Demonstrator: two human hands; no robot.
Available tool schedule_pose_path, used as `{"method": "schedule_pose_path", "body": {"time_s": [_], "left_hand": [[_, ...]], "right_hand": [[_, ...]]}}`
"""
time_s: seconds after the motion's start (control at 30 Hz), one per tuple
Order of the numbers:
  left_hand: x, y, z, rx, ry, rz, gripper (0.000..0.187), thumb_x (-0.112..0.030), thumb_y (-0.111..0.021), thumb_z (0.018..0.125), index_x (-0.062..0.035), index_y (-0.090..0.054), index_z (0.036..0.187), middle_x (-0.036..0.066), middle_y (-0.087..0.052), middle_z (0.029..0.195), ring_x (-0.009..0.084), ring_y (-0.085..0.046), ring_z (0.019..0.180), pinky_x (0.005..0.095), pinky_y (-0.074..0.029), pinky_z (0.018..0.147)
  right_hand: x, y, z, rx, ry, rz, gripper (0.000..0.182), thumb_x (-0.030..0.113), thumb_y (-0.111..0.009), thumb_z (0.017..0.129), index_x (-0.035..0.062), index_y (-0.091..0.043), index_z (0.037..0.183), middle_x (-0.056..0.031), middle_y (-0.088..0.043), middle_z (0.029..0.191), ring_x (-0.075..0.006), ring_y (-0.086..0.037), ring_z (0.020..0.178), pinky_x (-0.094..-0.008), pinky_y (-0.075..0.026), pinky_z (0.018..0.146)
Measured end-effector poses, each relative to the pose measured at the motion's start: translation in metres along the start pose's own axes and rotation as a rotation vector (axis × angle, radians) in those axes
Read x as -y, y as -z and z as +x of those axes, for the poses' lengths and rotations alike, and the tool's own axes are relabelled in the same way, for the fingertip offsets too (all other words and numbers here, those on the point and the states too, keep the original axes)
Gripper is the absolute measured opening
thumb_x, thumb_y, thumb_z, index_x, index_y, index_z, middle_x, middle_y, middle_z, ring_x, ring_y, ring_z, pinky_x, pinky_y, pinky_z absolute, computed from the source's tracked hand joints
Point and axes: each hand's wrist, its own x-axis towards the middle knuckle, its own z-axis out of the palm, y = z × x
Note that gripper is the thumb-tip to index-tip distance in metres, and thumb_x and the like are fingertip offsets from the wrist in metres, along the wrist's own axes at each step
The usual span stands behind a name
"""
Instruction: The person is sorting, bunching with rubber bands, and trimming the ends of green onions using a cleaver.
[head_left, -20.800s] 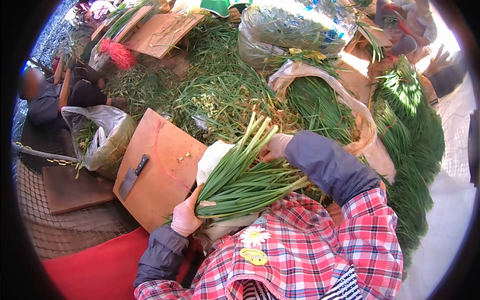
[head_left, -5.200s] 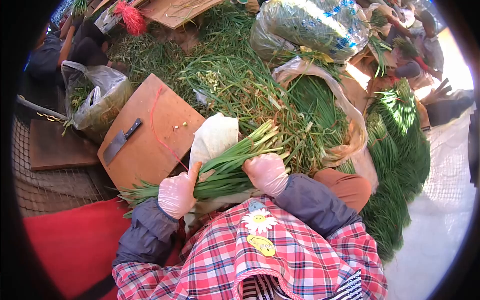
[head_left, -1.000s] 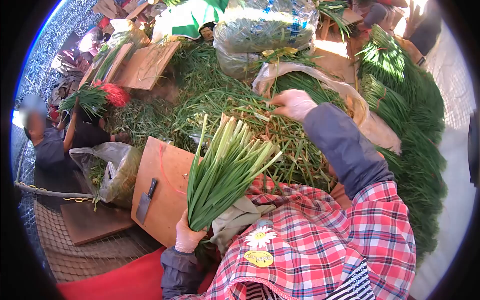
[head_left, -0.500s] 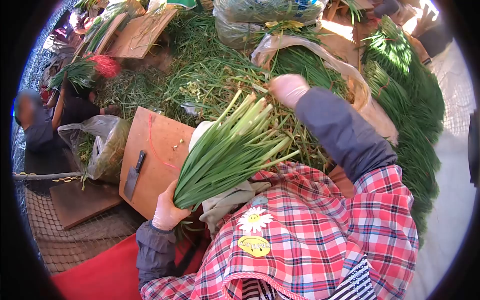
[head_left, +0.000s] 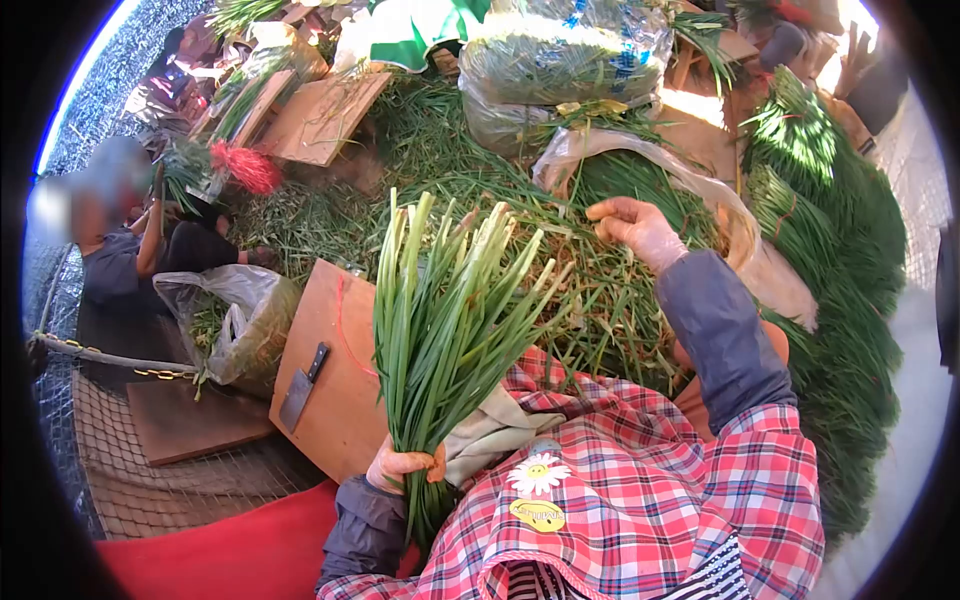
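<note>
My left hand (head_left: 405, 466) is closed around the leafy end of a bunch of garlic chives (head_left: 440, 320), held upright in front of me with the pale stem ends fanned out at the top. To the right, my right hand (head_left: 640, 230) hovers over loose chive trimmings (head_left: 590, 290), apart from the bunch. Its thumb and fingers are pinched together; anything between them is too small to make out. Behind the bunch leans a wooden board (head_left: 335, 430), partly hidden, bearing a knife (head_left: 303, 388) and a red string (head_left: 343, 325).
A plastic bag of greens (head_left: 240, 330) stands left of the board. Large chive piles (head_left: 840, 330) line the right side, beside an open plastic sack (head_left: 715, 200). A full clear bag (head_left: 560, 70) sits at the back. Another person (head_left: 125, 255) sits at far left holding greens.
The chive bunch has swung from slanting right to nearly upright. My left hand has moved right and lower; my right hand has shifted right and down. The whole view has shifted slightly.
</note>
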Motion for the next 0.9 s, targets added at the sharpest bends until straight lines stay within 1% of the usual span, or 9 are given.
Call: {"method": "schedule_pose_path", "body": {"time_s": [0.07, 0.13, 0.3, 0.37, 0.53, 0.63, 0.7, 0.83, 0.9], "left_hand": [[0.003, -0.003, 0.001, -0.003, 0.000, -0.023, 0.041, -0.010, -0.066, 0.059, 0.0024, -0.054, 0.096, 0.016, -0.055, 0.065, 0.0240, -0.051, 0.050, 0.0330, -0.040, 0.047], [0.004, -0.006, 0.003, 0.018, -0.002, -0.028, 0.040, -0.010, -0.066, 0.060, 0.0021, -0.054, 0.096, 0.016, -0.055, 0.066, 0.0238, -0.051, 0.051, 0.0333, -0.040, 0.048], [0.004, -0.018, 0.007, -0.004, 0.006, -0.012, 0.036, -0.009, -0.064, 0.062, 0.0016, -0.054, 0.095, 0.014, -0.055, 0.067, 0.0226, -0.052, 0.054, 0.0326, -0.041, 0.051], [0.004, -0.022, 0.008, -0.015, 0.016, 0.021, 0.034, -0.009, -0.064, 0.062, 0.0017, -0.055, 0.093, 0.014, -0.055, 0.068, 0.0218, -0.052, 0.054, 0.0324, -0.042, 0.051], [0.002, -0.026, 0.008, -0.007, 0.016, 0.079, 0.029, -0.011, -0.065, 0.064, 0.0024, -0.058, 0.089, 0.013, -0.057, 0.072, 0.0207, -0.054, 0.056, 0.0321, -0.045, 0.054], [0.007, -0.023, 0.012, 0.034, 0.032, 0.070, 0.030, -0.011, -0.066, 0.065, 0.0029, -0.058, 0.090, 0.013, -0.058, 0.074, 0.0201, -0.055, 0.057, 0.0320, -0.045, 0.054], [0.010, -0.020, 0.015, 0.036, 0.049, 0.048, 0.030, -0.011, -0.066, 0.066, 0.0031, -0.058, 0.091, 0.013, -0.059, 0.075, 0.0197, -0.055, 0.057, 0.0319, -0.046, 0.054], [0.017, -0.013, 0.014, 0.040, 0.058, -0.031, 0.031, -0.011, -0.066, 0.066, 0.0035, -0.058, 0.092, 0.013, -0.059, 0.075, 0.0208, -0.056, 0.057, 0.0326, -0.045, 0.053], [0.020, -0.006, 0.010, 0.067, 0.050, -0.062, 0.031, -0.010, -0.066, 0.066, 0.0037, -0.058, 0.092, 0.013, -0.059, 0.074, 0.0217, -0.056, 0.056, 0.0331, -0.044, 0.052]], "right_hand": [[0.025, -0.006, -0.005, 0.050, 0.184, 0.074, 0.018, 0.012, -0.060, 0.083, -0.0002, -0.066, 0.095, -0.0037, -0.065, 0.077, -0.0092, -0.054, 0.063, -0.0242, -0.046, 0.063], [0.063, -0.015, -0.021, 0.195, -0.005, 0.012, 0.019, 0.016, -0.062, 0.084, 0.0004, -0.067, 0.093, -0.0030, -0.065, 0.076, -0.0087, -0.055, 0.064, -0.0244, -0.047, 0.062], [0.065, -0.073, -0.042, 0.454, -0.114, -0.255, 0.034, 0.032, -0.071, 0.078, 0.0024, -0.065, 0.093, -0.0050, -0.063, 0.073, -0.0103, -0.056, 0.061, -0.0242, -0.046, 0.058], [0.054, -0.088, -0.040, 0.525, -0.199, -0.107, 0.034, 0.032, -0.071, 0.078, 0.0024, -0.065, 0.094, -0.0042, -0.062, 0.071, -0.0105, -0.055, 0.060, -0.0238, -0.045, 0.055], [0.032, -0.097, -0.038, 0.404, -0.238, 0.032, 0.027, 0.027, -0.064, 0.082, 0.0015, -0.065, 0.091, -0.0036, -0.060, 0.063, -0.0123, -0.055, 0.051, -0.0259, -0.046, 0.054], [0.022, -0.100, -0.040, 0.295, -0.042, -0.239, 0.029, 0.021, -0.062, 0.082, 0.0002, -0.063, 0.102, -0.0078, -0.063, 0.068, -0.0141, -0.060, 0.057, -0.0278, -0.048, 0.052], [0.017, -0.097, -0.035, 0.071, 0.264, -0.889, 0.023, 0.023, -0.058, 0.075, 0.0080, -0.065, 0.091, -0.0158, -0.064, 0.074, -0.0300, -0.064, 0.069, -0.0393, -0.050, 0.065], [0.007, -0.055, -0.005, -0.187, 0.243, -1.032, 0.021, 0.028, -0.055, 0.079, 0.0091, -0.064, 0.082, -0.0155, -0.065, 0.077, -0.0306, -0.064, 0.075, -0.0431, -0.050, 0.069], [-0.003, -0.004, 0.020, -0.389, 0.095, -1.180, 0.021, 0.027, -0.055, 0.079, 0.0102, -0.066, 0.086, -0.0144, -0.066, 0.082, -0.0300, -0.065, 0.079, -0.0415, -0.050, 0.071]]}}
